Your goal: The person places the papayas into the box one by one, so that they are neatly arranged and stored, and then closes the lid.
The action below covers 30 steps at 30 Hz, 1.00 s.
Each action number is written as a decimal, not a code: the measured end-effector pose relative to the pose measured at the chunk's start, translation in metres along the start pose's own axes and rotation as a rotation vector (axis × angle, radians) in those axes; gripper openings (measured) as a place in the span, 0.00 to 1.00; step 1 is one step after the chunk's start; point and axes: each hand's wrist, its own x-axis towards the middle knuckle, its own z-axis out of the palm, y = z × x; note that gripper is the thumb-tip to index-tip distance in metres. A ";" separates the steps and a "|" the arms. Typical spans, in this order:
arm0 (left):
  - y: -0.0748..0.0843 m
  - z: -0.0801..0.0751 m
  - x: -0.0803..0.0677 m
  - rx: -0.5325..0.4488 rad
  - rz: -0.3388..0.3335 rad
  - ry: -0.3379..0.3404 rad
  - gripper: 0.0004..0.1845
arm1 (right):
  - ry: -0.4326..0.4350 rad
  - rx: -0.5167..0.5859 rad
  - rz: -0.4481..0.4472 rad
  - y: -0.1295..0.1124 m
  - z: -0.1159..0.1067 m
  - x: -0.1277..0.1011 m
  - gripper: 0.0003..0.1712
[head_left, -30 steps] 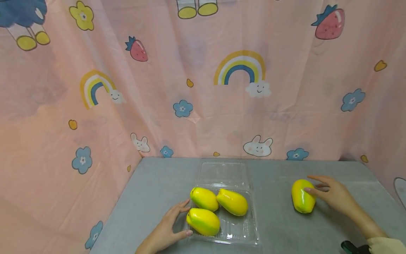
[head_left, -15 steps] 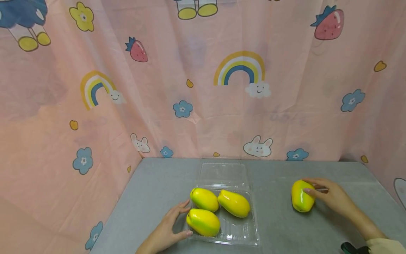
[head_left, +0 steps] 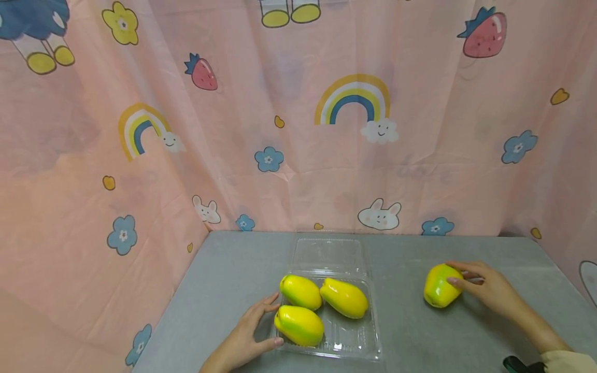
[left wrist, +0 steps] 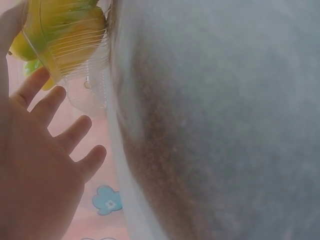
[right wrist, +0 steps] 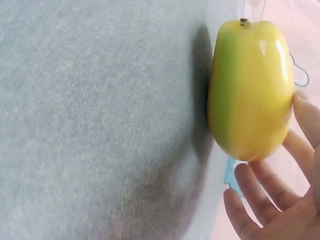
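Note:
On the right of the head view lies a yellow papaya [head_left: 440,286] with a green streak, on the table. My right hand [head_left: 489,289] pinches its near-right end between thumb and forefinger; the right wrist view shows the other fingers spread below the papaya [right wrist: 252,90]. A clear plastic clamshell box [head_left: 352,336] sits with its lid folded back, three more papayas [head_left: 298,325] in its tray. Beside the box's left edge is my left hand [head_left: 244,331], its fingers spread. In the left wrist view, the forefinger of that hand [left wrist: 45,150] meets the box wall.
A grey cloth-like surface covers the table [head_left: 401,331]. Behind it and at the sides hangs a pink printed curtain [head_left: 298,197]. The open lid [head_left: 328,256] lies towards the back. A dark object [head_left: 515,364] shows by the right sleeve.
The papaya at my right hand has turned, its near end swinging left. My right forefinger has come down onto it. In the tray, the right papaya has shifted slightly right. My left hand stays put.

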 end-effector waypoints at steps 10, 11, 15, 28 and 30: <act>0.002 -0.002 0.001 -0.010 -0.001 0.000 0.37 | 0.015 -0.012 -0.003 0.001 0.000 -0.002 0.38; 0.002 -0.002 0.001 -0.011 -0.002 -0.002 0.37 | 0.016 -0.019 -0.002 0.001 0.000 -0.002 0.39; 0.002 -0.002 0.001 -0.016 -0.006 -0.005 0.38 | 0.014 -0.052 0.000 0.001 0.000 -0.001 0.42; 0.002 -0.002 0.001 0.000 -0.004 -0.003 0.38 | -0.045 -0.049 -0.156 0.000 -0.006 0.011 0.42; 0.002 -0.002 0.001 0.003 -0.003 -0.004 0.38 | -0.054 -0.047 -0.177 0.000 -0.007 0.012 0.40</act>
